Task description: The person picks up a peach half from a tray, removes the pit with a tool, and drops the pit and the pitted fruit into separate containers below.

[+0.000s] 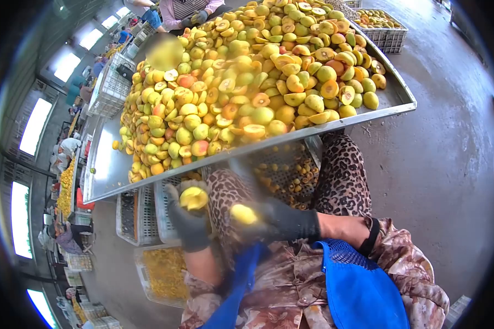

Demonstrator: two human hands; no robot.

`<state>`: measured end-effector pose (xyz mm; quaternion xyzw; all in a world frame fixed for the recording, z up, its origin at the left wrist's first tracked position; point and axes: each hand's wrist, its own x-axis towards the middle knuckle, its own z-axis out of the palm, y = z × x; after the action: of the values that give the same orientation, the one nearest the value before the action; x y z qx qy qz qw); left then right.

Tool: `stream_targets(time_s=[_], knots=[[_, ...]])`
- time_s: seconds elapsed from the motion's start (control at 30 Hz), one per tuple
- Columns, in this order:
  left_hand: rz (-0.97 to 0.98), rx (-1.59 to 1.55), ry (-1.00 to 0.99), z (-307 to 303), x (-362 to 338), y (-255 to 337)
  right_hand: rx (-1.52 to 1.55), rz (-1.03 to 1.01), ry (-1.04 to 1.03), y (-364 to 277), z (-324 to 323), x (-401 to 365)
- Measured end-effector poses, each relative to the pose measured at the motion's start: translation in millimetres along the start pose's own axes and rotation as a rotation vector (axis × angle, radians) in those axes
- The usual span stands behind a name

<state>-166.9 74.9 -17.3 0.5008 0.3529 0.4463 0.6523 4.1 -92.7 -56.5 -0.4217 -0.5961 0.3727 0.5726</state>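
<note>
A large heap of halved yellow-green fruit (203, 109) lies on a metal tray table (291, 135) in front of me. My left hand (187, 219), in a dark glove, is closed around a yellow fruit half (194, 198) just below the tray's near edge. To its right, my right hand (277, 219), also gloved and blurred by motion, is closed, with a yellow fruit piece (243, 214) at its fingers. The two hands are apart. Any tool in the right hand is too blurred to make out.
Below the tray stand white crates (139, 219) and a bin of yellow pieces (164, 273). A perforated container (285, 170) with small pieces sits between my knees. Across the heap is a co-worker's gloved hand (200, 17). A fruit-filled crate (387, 37) stands behind right.
</note>
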Motion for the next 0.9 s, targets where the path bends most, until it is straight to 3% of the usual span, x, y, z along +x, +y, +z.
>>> stream_targets(time_s=[0.03,0.1,0.13,0.23,0.3,0.37,0.47,0.5,0.57,0.6,0.63,0.7,0.73,0.8,0.87,0.9], knots=[[-0.003,0.05,0.137,-25,14,-7,-0.038,-0.012,0.073,4,-9,-6],[0.143,0.552,0.294,-55,37,-21,0.158,0.342,0.204,13,-29,-22],[0.317,0.727,0.154,-66,52,-29,-0.495,0.519,0.074,46,-43,-34],[0.633,0.859,-0.201,24,82,-33,-0.59,0.653,0.063,54,-51,-54],[0.625,0.795,-0.402,95,107,-55,-0.484,0.533,0.193,54,-50,-55],[0.728,1.001,-0.642,152,133,-77,-0.44,0.484,0.241,42,-63,-52],[0.7,1.45,-0.594,193,145,-101,-0.501,0.543,0.292,39,-72,-64],[0.723,1.415,-0.64,198,155,-105,-0.526,0.555,0.312,41,-72,-69],[0.748,1.36,-0.724,185,181,-109,-0.238,0.48,0.492,34,-70,-70],[0.509,0.98,-0.823,172,200,-104,-0.092,0.433,0.572,30,-70,-69],[0.051,0.691,-0.697,164,186,-76,-0.09,0.402,0.58,25,-74,-65],[0.036,0.262,-0.712,134,172,-67,-0.077,0.35,0.597,17,-78,-57],[0.22,0.401,-0.698,123,146,-59,-0.085,0.328,0.592,35,-74,-56],[-0.162,0.05,-0.66,120,96,-37,0.009,0.286,0.592,27,-62,-37],[-0.336,-0.232,-0.587,114,59,-37,-0.012,0.236,0.63,27,-48,-19],[-0.277,-0.173,-0.562,113,46,-40,-0.043,0.225,0.627,33,-45,-14]])
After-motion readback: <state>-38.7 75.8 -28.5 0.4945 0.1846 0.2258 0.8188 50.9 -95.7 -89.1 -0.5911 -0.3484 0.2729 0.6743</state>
